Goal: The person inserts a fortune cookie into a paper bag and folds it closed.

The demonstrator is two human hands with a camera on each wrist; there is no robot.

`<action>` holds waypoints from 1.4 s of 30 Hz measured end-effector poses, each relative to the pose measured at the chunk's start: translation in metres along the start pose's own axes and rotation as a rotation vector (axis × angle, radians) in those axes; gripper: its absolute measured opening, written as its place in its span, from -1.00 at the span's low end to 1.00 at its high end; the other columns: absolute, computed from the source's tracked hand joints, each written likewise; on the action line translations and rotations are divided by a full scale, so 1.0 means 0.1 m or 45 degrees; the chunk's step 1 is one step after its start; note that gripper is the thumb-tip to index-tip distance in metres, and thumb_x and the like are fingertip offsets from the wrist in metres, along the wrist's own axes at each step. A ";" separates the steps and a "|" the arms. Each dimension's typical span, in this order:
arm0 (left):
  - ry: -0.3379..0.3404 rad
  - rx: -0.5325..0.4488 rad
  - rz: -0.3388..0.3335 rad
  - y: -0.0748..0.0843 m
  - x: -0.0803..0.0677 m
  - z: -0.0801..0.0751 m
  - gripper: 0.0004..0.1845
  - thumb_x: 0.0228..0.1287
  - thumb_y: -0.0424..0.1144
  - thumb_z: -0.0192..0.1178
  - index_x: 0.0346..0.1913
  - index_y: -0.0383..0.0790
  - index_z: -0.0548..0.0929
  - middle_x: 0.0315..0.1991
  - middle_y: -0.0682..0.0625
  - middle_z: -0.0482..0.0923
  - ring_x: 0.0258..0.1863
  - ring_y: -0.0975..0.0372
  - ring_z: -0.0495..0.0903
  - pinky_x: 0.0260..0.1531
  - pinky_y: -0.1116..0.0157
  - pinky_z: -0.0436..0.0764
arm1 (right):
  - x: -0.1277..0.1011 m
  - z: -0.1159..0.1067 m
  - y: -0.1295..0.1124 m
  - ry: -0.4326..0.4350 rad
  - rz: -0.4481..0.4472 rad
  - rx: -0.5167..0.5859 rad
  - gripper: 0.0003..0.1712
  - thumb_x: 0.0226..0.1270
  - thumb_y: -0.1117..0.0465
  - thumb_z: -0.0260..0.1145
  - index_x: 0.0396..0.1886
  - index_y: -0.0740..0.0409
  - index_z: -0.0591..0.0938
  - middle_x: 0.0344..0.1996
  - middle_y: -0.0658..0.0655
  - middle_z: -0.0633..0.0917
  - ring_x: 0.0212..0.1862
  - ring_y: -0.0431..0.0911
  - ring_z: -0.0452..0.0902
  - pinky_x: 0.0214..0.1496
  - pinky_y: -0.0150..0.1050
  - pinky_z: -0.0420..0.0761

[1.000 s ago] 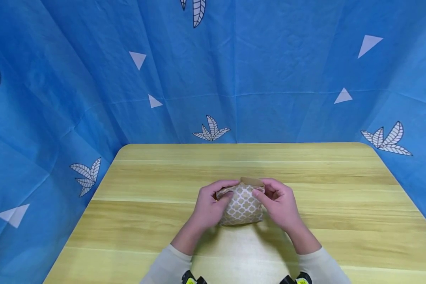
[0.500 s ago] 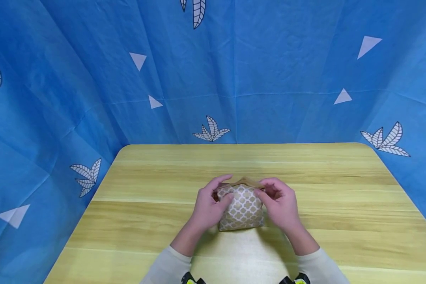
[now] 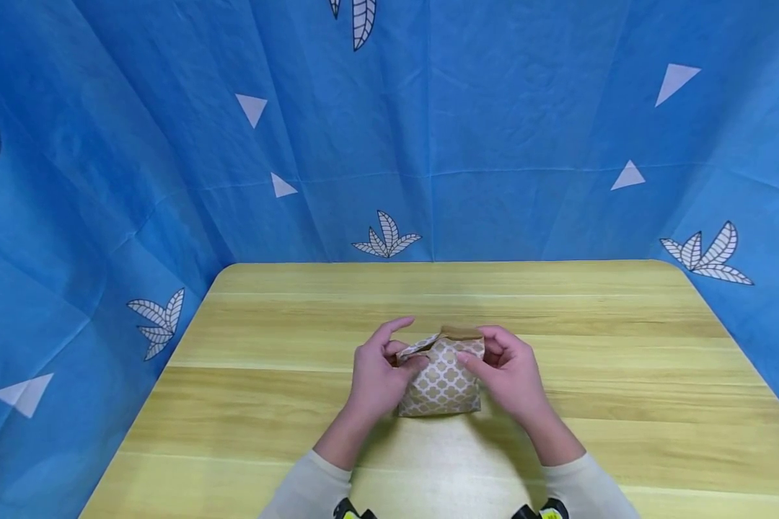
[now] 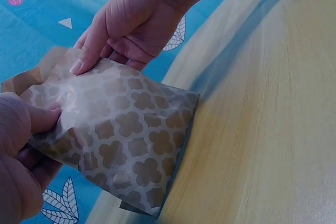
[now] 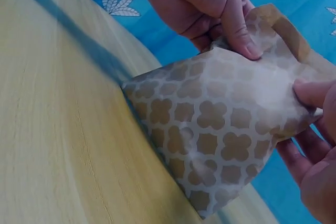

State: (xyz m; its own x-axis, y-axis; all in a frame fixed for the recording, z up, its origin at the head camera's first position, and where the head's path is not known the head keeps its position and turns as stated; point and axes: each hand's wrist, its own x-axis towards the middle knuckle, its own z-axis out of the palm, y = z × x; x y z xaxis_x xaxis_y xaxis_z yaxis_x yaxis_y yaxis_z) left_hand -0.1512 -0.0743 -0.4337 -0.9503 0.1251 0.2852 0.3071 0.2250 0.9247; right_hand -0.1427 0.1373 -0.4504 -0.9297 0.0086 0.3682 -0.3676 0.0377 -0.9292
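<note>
Both hands pinched paper bag (image 3: 443, 378) top: left hand (image 3: 376, 378), right hand (image 3: 509, 375); mid-fold, next needed firm crease.

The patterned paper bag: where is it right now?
In the head view the patterned paper bag stands mid-table on the wooden table, near the front edge, its top pinched between the left hand and right hand.

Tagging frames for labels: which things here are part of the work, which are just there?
In use: paper bag, pinched near its top by left hand and right hand.
Just there: wooden table, blue cloth backdrop.
</note>
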 end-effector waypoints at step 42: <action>-0.087 -0.118 0.100 0.02 -0.03 0.07 -0.60 0.27 -0.44 0.34 0.17 -0.22 0.67 0.06 -0.02 0.67 -0.01 0.16 0.62 -0.17 0.28 0.64 | -0.01 -0.07 -0.01 -0.095 -0.023 0.014 -0.78 0.18 0.56 0.39 -0.17 0.37 0.67 -0.71 0.06 0.35 -0.63 -0.22 0.21 -0.65 -0.34 0.27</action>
State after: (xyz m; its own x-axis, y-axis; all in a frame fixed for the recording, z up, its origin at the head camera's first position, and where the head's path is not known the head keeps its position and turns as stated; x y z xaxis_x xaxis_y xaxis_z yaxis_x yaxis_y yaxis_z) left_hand -0.1475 -0.0680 -0.4346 -0.9167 0.2053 0.3428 0.3715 0.1223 0.9204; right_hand -0.1413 0.1439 -0.4495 -0.9218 -0.0665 0.3818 -0.3841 0.0263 -0.9229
